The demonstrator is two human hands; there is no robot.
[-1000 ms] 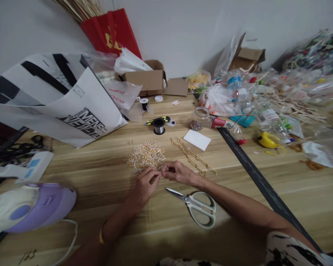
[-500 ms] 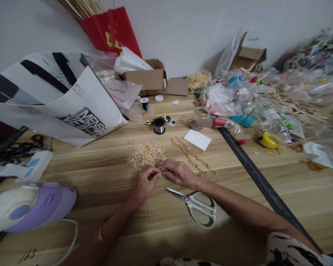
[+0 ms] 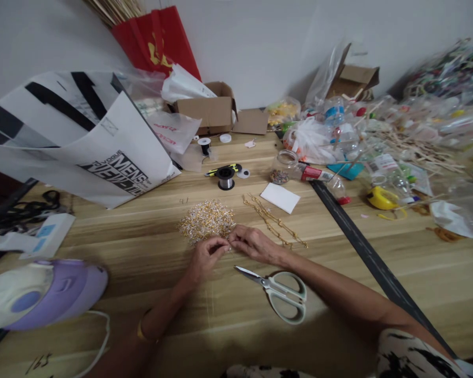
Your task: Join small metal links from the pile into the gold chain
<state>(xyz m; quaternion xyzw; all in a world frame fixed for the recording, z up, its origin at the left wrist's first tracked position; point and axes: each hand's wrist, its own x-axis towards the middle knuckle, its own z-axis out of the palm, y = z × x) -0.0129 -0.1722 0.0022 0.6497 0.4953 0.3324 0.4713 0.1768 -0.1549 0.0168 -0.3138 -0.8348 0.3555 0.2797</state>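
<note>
Seemingly midway, my left hand (image 3: 205,255) and right hand (image 3: 256,245) pinch a tiny piece (image 3: 229,249), too small to identify, just beside the bead pile (image 3: 206,220), plenty unstrung there, gold chain (image 3: 275,227) lying apart, maybe finished

the beads (image 3: 206,220), tiny, gold and clear, lie loose in a low rounded heap on the wooden table (image 3: 142,231), thinning at the edges. a small pale piece (image 3: 229,249) shows at the pinched fingertips (image 3: 225,243), too tiny to make out.
</note>
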